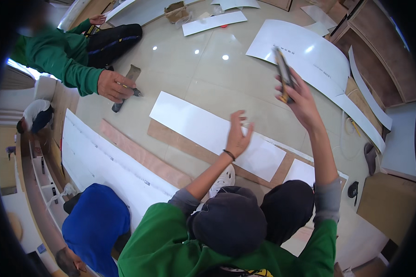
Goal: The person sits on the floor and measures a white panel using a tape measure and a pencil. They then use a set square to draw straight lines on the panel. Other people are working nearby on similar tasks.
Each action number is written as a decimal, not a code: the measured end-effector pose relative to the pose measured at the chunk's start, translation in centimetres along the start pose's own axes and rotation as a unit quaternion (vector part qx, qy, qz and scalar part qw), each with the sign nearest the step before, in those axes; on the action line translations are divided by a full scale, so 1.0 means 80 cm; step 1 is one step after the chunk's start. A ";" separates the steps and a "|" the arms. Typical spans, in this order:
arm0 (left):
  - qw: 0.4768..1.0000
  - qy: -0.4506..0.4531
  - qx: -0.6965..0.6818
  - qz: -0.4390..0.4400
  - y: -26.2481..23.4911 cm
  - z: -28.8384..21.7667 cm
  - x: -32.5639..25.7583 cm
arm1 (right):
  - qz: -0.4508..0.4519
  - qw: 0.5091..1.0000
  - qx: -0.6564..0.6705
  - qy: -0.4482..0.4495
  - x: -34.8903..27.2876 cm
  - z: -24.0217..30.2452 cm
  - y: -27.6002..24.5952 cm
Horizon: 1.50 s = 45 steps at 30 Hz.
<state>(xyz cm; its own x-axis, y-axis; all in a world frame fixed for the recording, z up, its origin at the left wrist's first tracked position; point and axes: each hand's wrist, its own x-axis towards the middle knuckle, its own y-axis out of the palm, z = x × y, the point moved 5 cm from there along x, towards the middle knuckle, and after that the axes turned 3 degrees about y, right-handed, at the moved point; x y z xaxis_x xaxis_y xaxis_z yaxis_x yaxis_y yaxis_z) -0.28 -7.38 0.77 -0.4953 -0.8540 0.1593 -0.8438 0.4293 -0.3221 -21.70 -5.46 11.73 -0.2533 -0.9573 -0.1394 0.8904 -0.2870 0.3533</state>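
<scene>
My right hand (301,94) is raised above the floor, its fingers wrapped round a black-and-yellow utility knife (284,76), whose upper end is blurred. My left hand (238,138) hovers over a long white panel strip (189,118), its fingers apart and holding nothing. Whether any fingertip touches the strip I cannot tell. Under the strip lies a brown board (164,134), showing along its near edge. Beside my right knee is a smaller white piece (299,171).
Across from me, a green-sleeved co-worker's hand (117,86) holds a dark pointed tool by a scraper-like tool (133,74). A long white panel (106,154) lies left, large curved white sheets (300,51) right. A person in blue (97,226) bends nearby; a black tape measure (352,189) lies right.
</scene>
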 end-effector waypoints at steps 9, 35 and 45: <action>0.980 -0.119 0.082 -0.135 -0.182 0.126 -0.092 | -0.030 0.996 -0.010 -0.087 0.197 0.016 0.238; 0.924 0.035 0.333 0.182 -0.209 0.196 -0.123 | 0.087 0.865 -0.437 -0.230 0.227 0.029 0.421; 0.752 0.156 0.454 0.451 -0.125 0.139 -0.016 | -0.450 0.542 -0.659 0.263 -0.439 -0.228 -0.330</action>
<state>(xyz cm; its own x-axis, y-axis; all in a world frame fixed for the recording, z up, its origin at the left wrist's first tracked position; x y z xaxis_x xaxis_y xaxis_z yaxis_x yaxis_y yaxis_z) 11.08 -13.88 -6.55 -0.9257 -0.1633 -0.3412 0.2845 0.2939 -0.9125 -29.44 36.37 -9.55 -0.9756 -0.2070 -0.0734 0.0799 -0.0229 -0.9965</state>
